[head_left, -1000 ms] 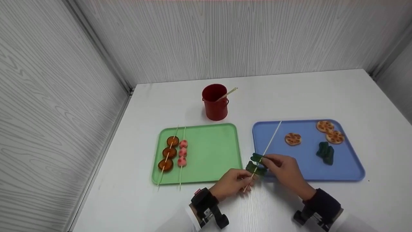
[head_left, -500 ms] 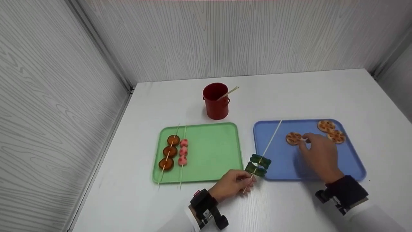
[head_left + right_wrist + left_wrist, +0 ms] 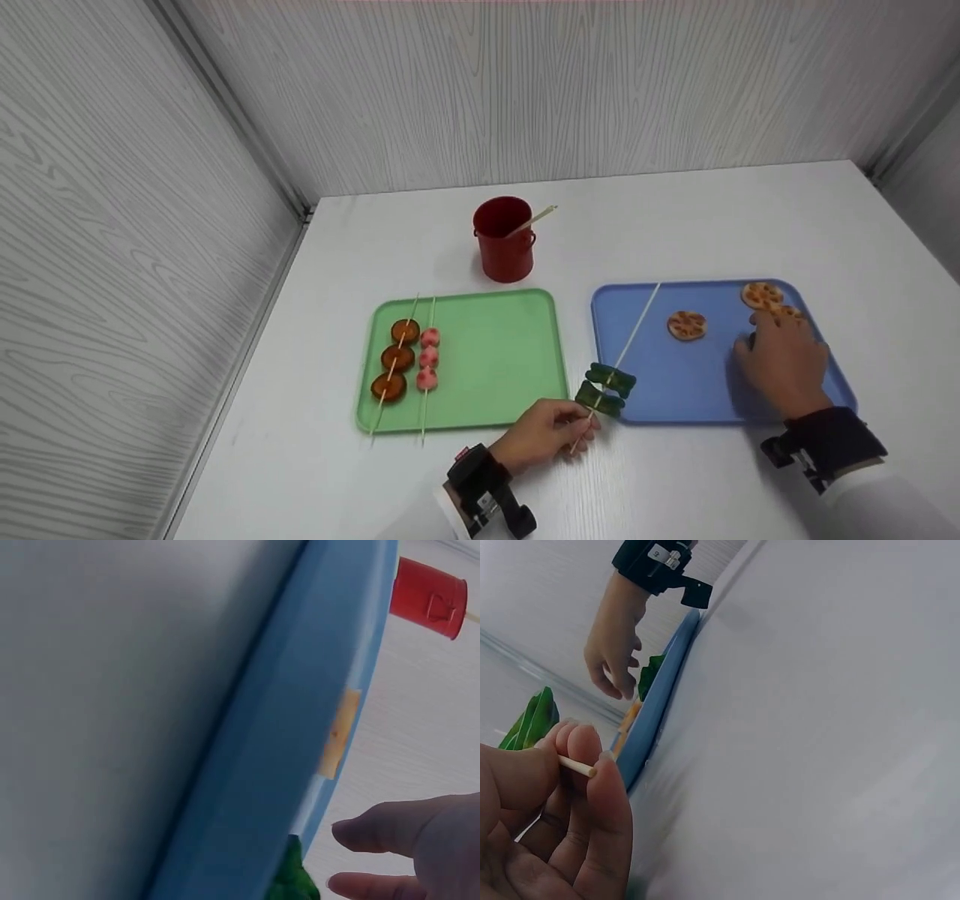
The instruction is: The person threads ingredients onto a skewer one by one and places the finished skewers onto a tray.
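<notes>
My left hand [image 3: 544, 437] pinches a thin wooden skewer [image 3: 638, 324] near its lower end, between thumb and fingers. Two dark green ridged pieces [image 3: 600, 399], like toy vegetables, are threaded on it just above the fingers. The skewer slants up across the left part of the blue tray [image 3: 712, 411]. Over that tray's right side, my right hand [image 3: 787, 367] hides the spot below it in the head view. A loose green piece [image 3: 292, 877] shows in the right wrist view, close to the parted thumb [image 3: 375, 829] and finger, which hold nothing.
Several lotus root slices [image 3: 687, 325] lie in the blue tray, two overlapping at its back right corner. A green tray [image 3: 495, 352] bears a skewer of brown rounds [image 3: 397, 358] and one of pink balls [image 3: 428, 357]. Behind it stands a red bucket [image 3: 506, 255] with sticks [image 3: 534, 220] inside.
My right hand has let go of the upper green piece on the skewer and moved right across the blue tray to the loose green pieces. The left hand has stayed in place.
</notes>
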`<action>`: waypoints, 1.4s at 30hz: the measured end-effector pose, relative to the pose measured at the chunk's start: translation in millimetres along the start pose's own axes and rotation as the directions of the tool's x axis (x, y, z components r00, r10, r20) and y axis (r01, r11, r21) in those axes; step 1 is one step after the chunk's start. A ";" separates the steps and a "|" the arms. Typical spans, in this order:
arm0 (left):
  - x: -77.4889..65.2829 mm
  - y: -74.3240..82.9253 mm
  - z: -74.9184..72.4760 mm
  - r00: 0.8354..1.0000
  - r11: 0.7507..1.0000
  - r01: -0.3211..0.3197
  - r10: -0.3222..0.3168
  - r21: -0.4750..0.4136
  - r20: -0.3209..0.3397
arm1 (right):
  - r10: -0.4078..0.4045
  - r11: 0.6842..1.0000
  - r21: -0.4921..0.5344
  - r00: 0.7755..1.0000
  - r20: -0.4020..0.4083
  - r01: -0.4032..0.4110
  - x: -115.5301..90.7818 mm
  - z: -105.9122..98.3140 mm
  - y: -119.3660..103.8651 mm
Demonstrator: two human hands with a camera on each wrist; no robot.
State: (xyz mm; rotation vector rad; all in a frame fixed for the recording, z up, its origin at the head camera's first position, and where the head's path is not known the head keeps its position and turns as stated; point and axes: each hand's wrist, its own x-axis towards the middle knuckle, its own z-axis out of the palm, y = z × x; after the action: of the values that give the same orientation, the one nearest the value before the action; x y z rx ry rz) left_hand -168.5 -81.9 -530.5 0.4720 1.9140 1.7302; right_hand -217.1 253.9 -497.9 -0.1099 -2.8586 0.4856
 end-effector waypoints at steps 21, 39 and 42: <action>-1.4 -6.5 4.2 1.000 1.000 0.023 -0.023 -0.003 -0.009 | -0.194 0.981 -0.010 0.978 0.079 0.195 -9.7 4.0 -1.7; -3.5 -2.3 2.5 1.000 1.000 0.004 -0.004 0.020 0.004 | -0.265 0.953 0.152 0.964 -0.008 0.263 -14.4 3.0 -16.1; -3.6 -2.3 2.8 1.000 1.000 0.019 -0.019 0.017 -0.001 | -0.249 0.948 0.194 0.967 -0.043 0.253 -13.7 2.7 -17.6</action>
State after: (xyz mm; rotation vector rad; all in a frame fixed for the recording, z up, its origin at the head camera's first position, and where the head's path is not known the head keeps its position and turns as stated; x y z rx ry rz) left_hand -163.7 -81.9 -532.4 0.4583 1.9293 1.7040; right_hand -205.1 234.9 -497.5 0.2806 -2.7330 0.7053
